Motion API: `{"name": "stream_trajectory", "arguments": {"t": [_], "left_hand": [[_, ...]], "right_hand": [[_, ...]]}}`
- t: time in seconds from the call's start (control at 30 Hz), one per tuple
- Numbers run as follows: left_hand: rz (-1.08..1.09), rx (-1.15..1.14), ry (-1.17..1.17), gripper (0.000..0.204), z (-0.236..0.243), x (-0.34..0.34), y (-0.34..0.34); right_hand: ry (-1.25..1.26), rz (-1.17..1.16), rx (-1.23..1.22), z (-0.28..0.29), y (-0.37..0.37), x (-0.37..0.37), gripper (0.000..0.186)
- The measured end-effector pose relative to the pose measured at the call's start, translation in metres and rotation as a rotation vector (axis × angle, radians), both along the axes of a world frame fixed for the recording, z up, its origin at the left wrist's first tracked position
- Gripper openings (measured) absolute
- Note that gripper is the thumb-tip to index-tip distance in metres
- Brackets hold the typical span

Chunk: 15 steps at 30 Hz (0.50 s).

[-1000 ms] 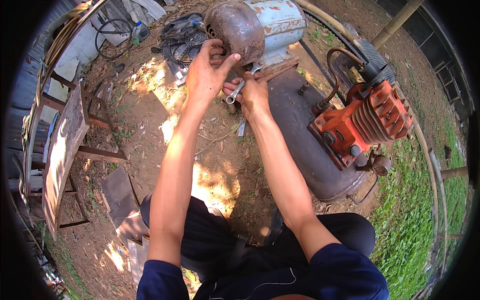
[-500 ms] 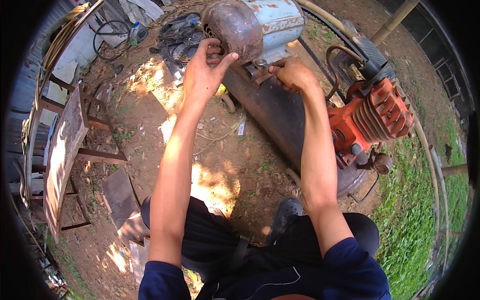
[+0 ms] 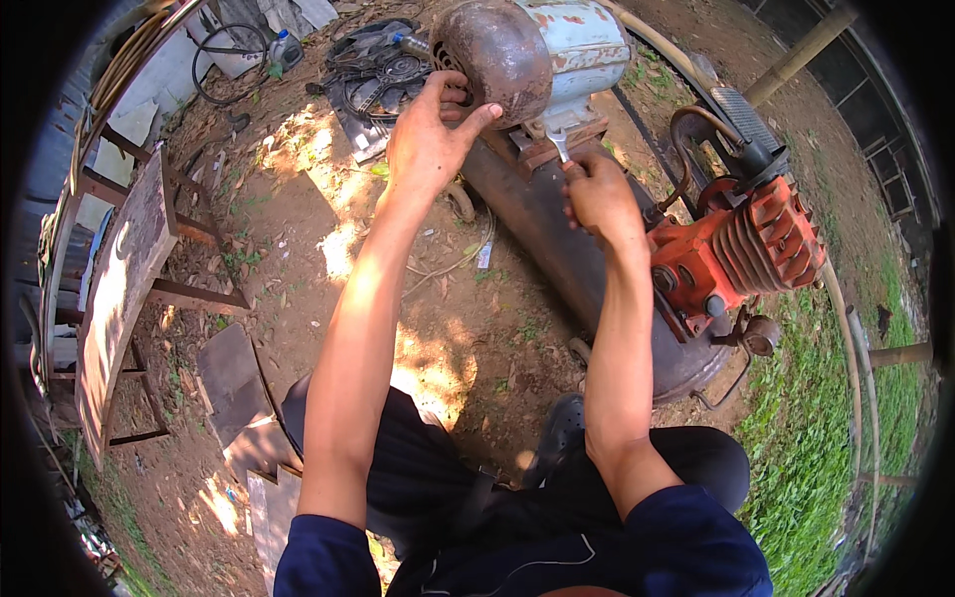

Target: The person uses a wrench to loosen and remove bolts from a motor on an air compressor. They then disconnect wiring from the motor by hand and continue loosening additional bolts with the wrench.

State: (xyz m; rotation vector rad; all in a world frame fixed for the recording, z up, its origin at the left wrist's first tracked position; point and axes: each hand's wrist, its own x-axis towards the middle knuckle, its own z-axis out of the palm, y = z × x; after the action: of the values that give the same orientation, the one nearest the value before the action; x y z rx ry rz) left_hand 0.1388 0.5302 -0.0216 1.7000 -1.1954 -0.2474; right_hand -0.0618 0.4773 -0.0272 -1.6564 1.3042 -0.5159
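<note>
My left hand grips the edge of the rusty, rounded fan cover on an electric motor, fingers at its vented end and thumb on the near side. Behind the cover is the motor's pale blue, flaking body. In my right hand is a silver wrench, its head up against the motor's foot. The bolt there is hard to make out. The motor sits on a rusty bracket on top of a dark cylindrical tank.
An orange-red finned compressor pump is mounted at the tank's right end. A black belt runs near it. Left stands a tilted wooden board on a frame. Dark cables lie beyond my left hand, and flat dark sheets near my knee.
The view has shifted slightly, so the motor appears further right. My right hand has drawn back from the motor's foot, exposing the wrench head. My left hand stays on the cover.
</note>
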Motion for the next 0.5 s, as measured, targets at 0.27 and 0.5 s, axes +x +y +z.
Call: {"name": "stream_trajectory", "arguments": {"t": [0.27,0.5], "left_hand": [[0.0,-0.007,-0.018,0.056,0.001,-0.003,-0.001],[-0.008,0.005,-0.017,0.059,0.0,-0.002,0.001]], "right_hand": [[-0.792,-0.266,0.324,-0.043,0.01,0.061,0.027],[-0.779,-0.256,0.426,-0.032,0.004,0.065,0.023]]}}
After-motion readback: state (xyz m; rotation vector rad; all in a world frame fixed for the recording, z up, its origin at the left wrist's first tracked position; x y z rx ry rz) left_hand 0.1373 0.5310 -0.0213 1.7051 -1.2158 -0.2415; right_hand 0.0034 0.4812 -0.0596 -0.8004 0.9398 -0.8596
